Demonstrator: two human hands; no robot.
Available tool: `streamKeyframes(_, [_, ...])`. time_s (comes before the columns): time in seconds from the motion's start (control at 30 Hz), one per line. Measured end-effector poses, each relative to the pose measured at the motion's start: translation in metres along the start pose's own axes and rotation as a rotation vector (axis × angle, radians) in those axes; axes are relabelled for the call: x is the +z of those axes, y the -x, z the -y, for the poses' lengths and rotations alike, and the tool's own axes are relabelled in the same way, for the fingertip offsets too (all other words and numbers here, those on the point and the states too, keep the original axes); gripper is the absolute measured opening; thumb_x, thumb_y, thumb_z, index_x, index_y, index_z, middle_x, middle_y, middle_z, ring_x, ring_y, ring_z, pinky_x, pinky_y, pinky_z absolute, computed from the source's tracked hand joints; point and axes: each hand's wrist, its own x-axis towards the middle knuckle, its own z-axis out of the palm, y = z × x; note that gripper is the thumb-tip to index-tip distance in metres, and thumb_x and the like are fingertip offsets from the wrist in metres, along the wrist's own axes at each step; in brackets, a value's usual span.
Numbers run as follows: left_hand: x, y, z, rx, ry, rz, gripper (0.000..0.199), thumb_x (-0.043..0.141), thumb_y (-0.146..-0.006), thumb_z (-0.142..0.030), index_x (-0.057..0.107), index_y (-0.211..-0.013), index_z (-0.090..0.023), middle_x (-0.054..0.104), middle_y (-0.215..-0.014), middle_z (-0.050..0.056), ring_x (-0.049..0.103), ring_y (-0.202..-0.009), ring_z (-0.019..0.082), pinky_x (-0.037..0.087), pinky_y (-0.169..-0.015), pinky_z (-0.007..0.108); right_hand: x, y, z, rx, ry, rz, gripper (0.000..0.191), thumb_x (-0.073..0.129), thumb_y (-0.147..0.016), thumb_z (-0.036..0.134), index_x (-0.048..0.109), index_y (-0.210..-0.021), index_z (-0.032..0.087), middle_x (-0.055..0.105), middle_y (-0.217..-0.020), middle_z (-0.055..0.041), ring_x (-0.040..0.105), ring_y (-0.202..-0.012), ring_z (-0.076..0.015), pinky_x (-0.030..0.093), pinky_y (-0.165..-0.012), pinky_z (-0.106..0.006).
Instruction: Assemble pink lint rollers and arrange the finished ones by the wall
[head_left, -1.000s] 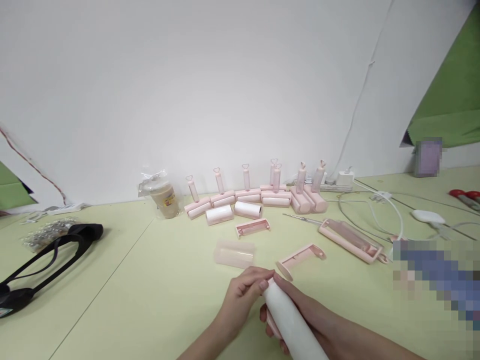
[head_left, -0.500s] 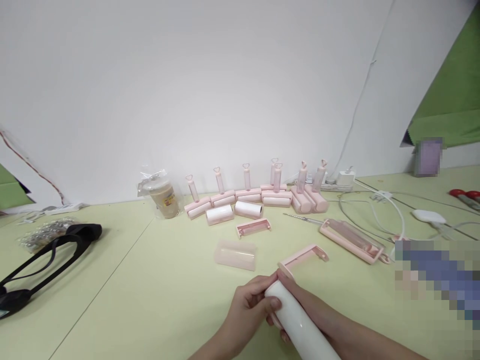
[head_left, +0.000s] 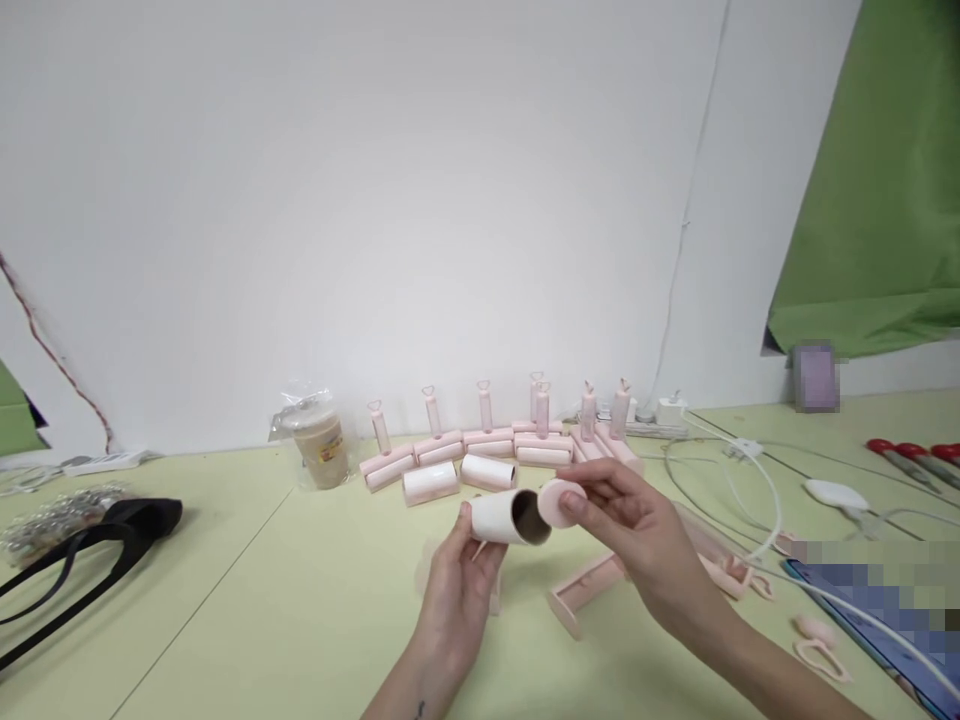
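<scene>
My left hand (head_left: pixel 459 590) grips a white lint roller refill (head_left: pixel 493 517) from below and the left, its hollow cardboard end turned to the right. Between thumb and fingers of my right hand (head_left: pixel 637 530) is a round pale pink end cap (head_left: pixel 558 503), close beside that open end. Under my right hand lies a pink roller frame (head_left: pixel 583 588), partly covered by the hand. A translucent pink cover (head_left: pixel 426 566) is mostly hidden behind my left hand. Two more white refills, a left one (head_left: pixel 431 485) and a right one (head_left: pixel 488 471), lie farther back.
Several pink lint rollers with upright handles (head_left: pixel 485 410) line the wall. A bagged drink cup (head_left: pixel 321 447) stands to their left. Black straps (head_left: pixel 135 525) lie at far left. White cables (head_left: pixel 772 500), a phone (head_left: pixel 862 620) and red-handled tools (head_left: pixel 907 458) occupy the right.
My hands have moved up and away from the table edge and come apart. The refill now points right with its hollow end showing, and the cap is visible in my right hand.
</scene>
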Motion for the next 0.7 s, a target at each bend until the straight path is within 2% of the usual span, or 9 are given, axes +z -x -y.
streamKeyframes(0.1, [-0.003,0.009,0.011,-0.046,0.017,0.110,0.027,0.053,-0.083,-0.025,0.059,-0.103,-0.008,0.061,-0.108,0.014,0.055,-0.105,0.022,0.048,-0.087,0.028,0.009,0.004,-0.004,-0.028,0.102,0.076,0.015,0.061,-0.075,0.038,0.065,-0.079,0.024,0.053,-0.091,-0.0037,0.053,-0.087,-0.0187,0.046,-0.070,-0.026])
streamKeyframes(0.23, [-0.014,0.018,0.016,-0.074,0.022,0.122,0.028,0.052,-0.084,-0.028,0.059,-0.103,-0.009,0.060,-0.111,0.013,0.050,-0.111,0.022,0.045,-0.090,0.028,0.018,0.015,-0.008,0.011,0.122,0.196,0.015,0.056,-0.080,0.037,0.064,-0.084,0.025,0.055,-0.094,-0.0033,0.054,-0.090,-0.0184,0.046,-0.073,-0.027])
streamKeyframes(0.4, [-0.019,0.016,0.014,-0.022,0.032,0.171,0.027,0.050,-0.084,-0.030,0.060,-0.102,-0.012,0.063,-0.105,0.010,0.053,-0.106,0.022,0.043,-0.089,0.029,0.023,0.021,-0.012,-0.005,0.197,0.241,0.021,0.048,-0.086,0.033,0.053,-0.105,0.028,0.057,-0.104,-0.0033,0.052,-0.098,-0.0186,0.046,-0.079,-0.030])
streamKeyframes(0.47, [-0.019,0.014,0.012,-0.008,0.039,0.169,0.026,0.052,-0.083,-0.030,0.061,-0.100,-0.013,0.064,-0.102,0.008,0.056,-0.100,0.020,0.044,-0.086,0.028,0.026,0.022,-0.018,-0.108,0.224,0.249,0.018,0.047,-0.087,0.031,0.053,-0.104,0.026,0.057,-0.105,-0.0044,0.051,-0.101,-0.0188,0.045,-0.083,-0.032])
streamKeyframes(0.53, [-0.019,0.014,0.010,-0.039,0.047,0.149,0.023,0.054,-0.082,-0.029,0.063,-0.095,-0.013,0.066,-0.094,0.007,0.060,-0.090,0.018,0.045,-0.082,0.026,0.029,0.026,-0.025,-0.295,0.300,0.265,0.016,0.048,-0.086,0.026,0.054,-0.101,0.024,0.057,-0.102,-0.0056,0.051,-0.101,-0.0185,0.044,-0.083,-0.032])
streamKeyframes(0.63, [-0.018,0.016,0.008,-0.187,0.080,0.081,0.023,0.054,-0.081,-0.032,0.063,-0.089,-0.013,0.065,-0.075,0.004,0.062,-0.074,0.015,0.048,-0.073,0.022,0.034,0.037,-0.032,-0.628,0.539,0.308,0.019,0.051,-0.085,0.020,0.054,-0.104,0.020,0.061,-0.095,-0.0065,0.054,-0.092,-0.0179,0.045,-0.077,-0.031])
streamKeyframes(0.7, [-0.017,0.018,0.008,-0.334,0.108,0.027,0.031,0.052,-0.080,-0.039,0.061,-0.091,-0.012,0.063,-0.073,0.005,0.062,-0.071,0.015,0.050,-0.067,0.022,0.034,0.042,-0.032,-0.788,0.678,0.389,0.024,0.053,-0.085,0.022,0.052,-0.108,0.018,0.064,-0.094,-0.0057,0.056,-0.089,-0.0177,0.043,-0.080,-0.033])
